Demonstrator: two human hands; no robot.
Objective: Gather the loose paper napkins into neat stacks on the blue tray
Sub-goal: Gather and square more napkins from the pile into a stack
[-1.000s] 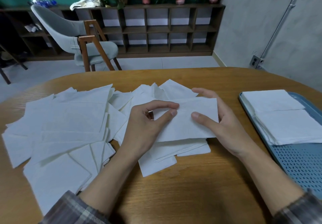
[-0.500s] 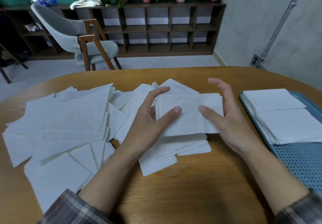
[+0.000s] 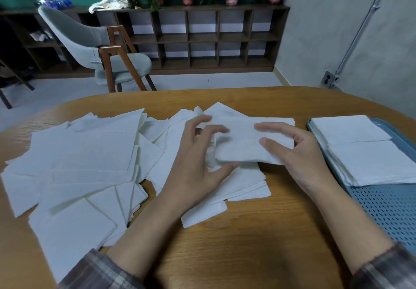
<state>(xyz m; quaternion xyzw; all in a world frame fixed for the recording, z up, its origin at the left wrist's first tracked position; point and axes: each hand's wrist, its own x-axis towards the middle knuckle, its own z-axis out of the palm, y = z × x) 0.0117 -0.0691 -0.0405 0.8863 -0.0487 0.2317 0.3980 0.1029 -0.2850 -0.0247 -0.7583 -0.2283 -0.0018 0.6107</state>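
Many loose white paper napkins (image 3: 85,153) lie spread over the left and middle of the wooden table (image 3: 247,248). My right hand (image 3: 301,160) grips a small squared stack of napkins (image 3: 240,147) just above the pile, thumb and forefinger on top. My left hand (image 3: 195,165) is at the stack's left edge with its fingers spread and blurred, and its thumb touches the lower left corner. The blue perforated tray (image 3: 387,212) sits at the right edge. It carries two neat napkin stacks, a far one (image 3: 351,129) and a near one (image 3: 373,162).
A grey chair with wooden legs (image 3: 96,43) stands beyond the table's far left. A dark cubby shelf (image 3: 202,39) with potted plants lines the back wall. A grey wall with a conduit and socket (image 3: 329,79) is at the right.
The small stack has shifted right toward the tray and lifted a little. My left hand's fingers have come off its top and spread at its left edge.
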